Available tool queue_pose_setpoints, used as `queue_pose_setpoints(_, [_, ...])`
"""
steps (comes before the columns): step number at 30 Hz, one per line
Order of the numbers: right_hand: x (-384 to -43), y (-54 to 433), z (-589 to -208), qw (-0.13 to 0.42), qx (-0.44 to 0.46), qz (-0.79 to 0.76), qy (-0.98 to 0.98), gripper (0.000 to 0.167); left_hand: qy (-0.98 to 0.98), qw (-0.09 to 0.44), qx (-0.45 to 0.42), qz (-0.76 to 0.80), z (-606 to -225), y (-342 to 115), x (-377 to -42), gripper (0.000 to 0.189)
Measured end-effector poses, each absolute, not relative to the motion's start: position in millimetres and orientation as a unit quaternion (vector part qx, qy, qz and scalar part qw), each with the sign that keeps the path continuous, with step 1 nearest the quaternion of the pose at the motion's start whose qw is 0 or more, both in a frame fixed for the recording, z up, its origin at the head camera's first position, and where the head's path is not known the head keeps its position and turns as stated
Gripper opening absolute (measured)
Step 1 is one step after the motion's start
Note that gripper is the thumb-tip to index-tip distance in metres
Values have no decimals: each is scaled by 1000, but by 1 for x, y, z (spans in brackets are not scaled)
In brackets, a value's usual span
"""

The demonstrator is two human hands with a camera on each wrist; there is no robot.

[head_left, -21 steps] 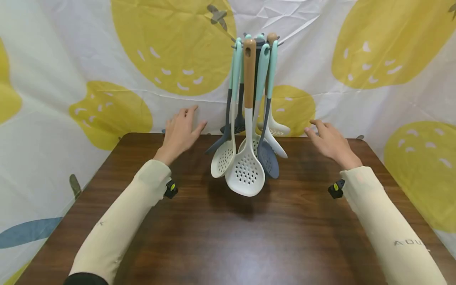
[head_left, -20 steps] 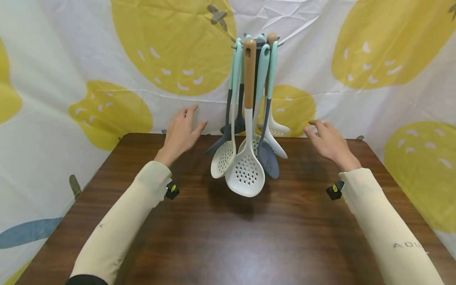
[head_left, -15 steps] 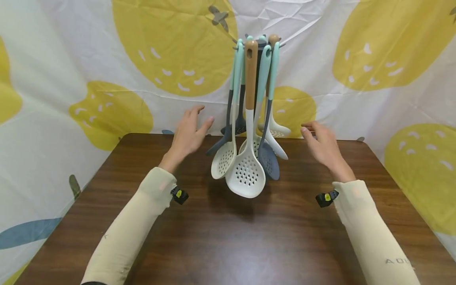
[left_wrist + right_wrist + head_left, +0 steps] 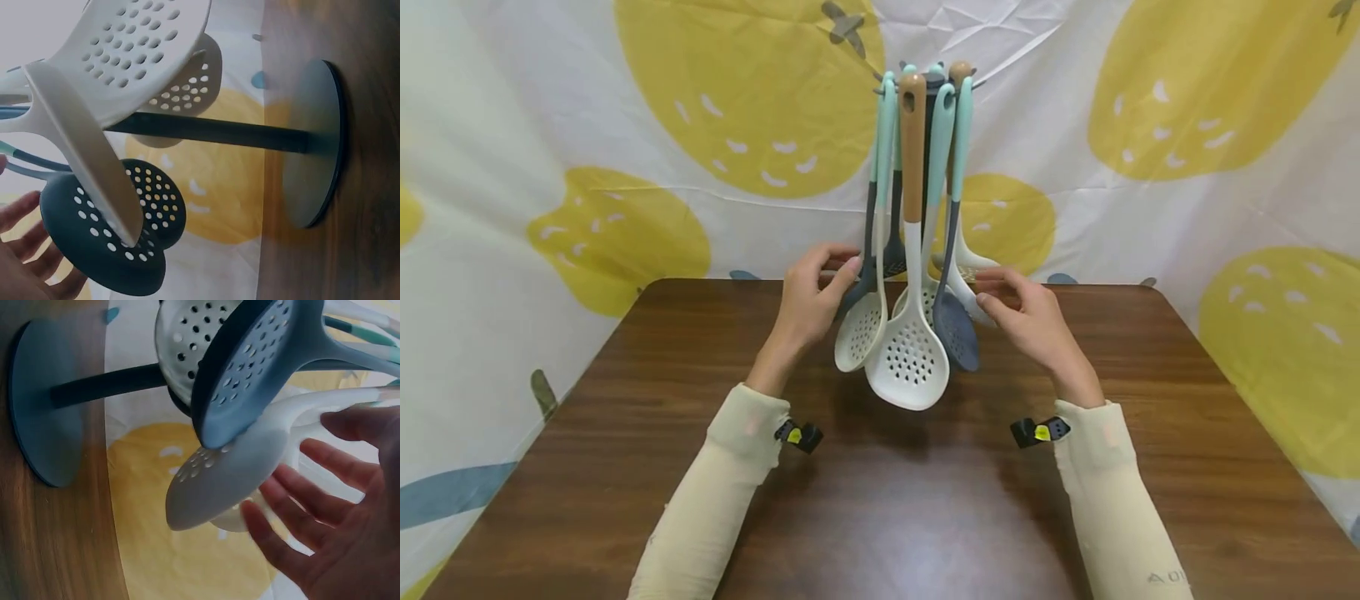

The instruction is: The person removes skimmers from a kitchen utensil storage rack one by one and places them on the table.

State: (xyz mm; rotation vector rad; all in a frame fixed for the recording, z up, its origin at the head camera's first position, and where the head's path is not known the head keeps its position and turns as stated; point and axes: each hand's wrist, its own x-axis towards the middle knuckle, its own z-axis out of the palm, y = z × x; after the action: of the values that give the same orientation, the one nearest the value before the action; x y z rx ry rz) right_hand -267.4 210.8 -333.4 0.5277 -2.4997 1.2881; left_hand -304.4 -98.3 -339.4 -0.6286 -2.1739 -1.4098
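Several slotted spoons and skimmers hang from a dark rotating-style rack whose pole (image 4: 212, 133) rises from a round base (image 4: 312, 162). In front hangs a white skimmer (image 4: 906, 367) with a wooden handle. My left hand (image 4: 807, 300) is at the left side of the bunch, fingers loosely bent beside a dark slotted spoon (image 4: 94, 244). On the right side, my right hand (image 4: 1026, 317) has its fingers spread, fingertips right at a white slotted spoon (image 4: 231, 469). A blue-grey slotted spoon (image 4: 262, 369) hangs nearer the front. Neither hand's fingers are closed round a utensil.
The rack stands near the far edge of a brown wooden table (image 4: 917, 508). Behind it hangs a white cloth (image 4: 760, 225) with yellow fruit prints. A small black camera (image 4: 801, 436) sits on the left wrist, another black camera (image 4: 1037, 432) on the right.
Both hands have moved inward from either side, to the hanging utensils. The utensils appear slightly farther left in the head view; their arrangement looks the same.
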Motion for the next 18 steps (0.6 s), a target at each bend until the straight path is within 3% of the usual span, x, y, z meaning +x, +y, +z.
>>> queue_pose_setpoints(4, [-272,209,-339,120,172,421,-882,34,-798,216,-242,-508,-342,-96,-304,33])
queue_pose_setpoints(11, [-276,209,-350,158,164,394,-891,27,-802,188,-263,-502,-346,-94,-303,34])
queue_pose_setpoints(18, [-277,208,-349,180,177,389,-886,31,-799,202,-267,-499,-346,-93,-304,29])
